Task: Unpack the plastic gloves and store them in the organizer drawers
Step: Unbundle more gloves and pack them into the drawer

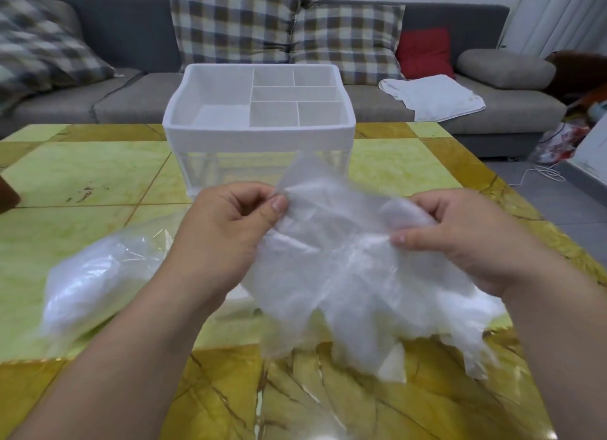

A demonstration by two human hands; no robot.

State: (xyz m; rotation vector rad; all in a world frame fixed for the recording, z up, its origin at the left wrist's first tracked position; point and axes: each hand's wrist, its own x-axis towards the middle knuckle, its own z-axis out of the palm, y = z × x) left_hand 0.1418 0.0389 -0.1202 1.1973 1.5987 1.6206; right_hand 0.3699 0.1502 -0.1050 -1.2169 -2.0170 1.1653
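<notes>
A bunch of thin clear plastic gloves [341,275] hangs above the table in front of me, its fingers drooping toward the tabletop. My left hand [230,222] pinches the upper left edge of the gloves between thumb and fingers. My right hand [460,232] grips the upper right part of the bunch. A clear plastic bag [98,282] holding white material lies on the table to the left, partly hidden by my left forearm. The white organizer [259,134] stands behind, its top tray split into several compartments, with clear drawers below.
The yellow-green marble-pattern table [82,176] spreads under everything. Beyond it stands a grey sofa [512,111] with checked cushions, a red cushion and a white cloth [433,97]. A white cable [545,173] lies on the floor at the right. A dark brown object [8,193] shows at the left edge.
</notes>
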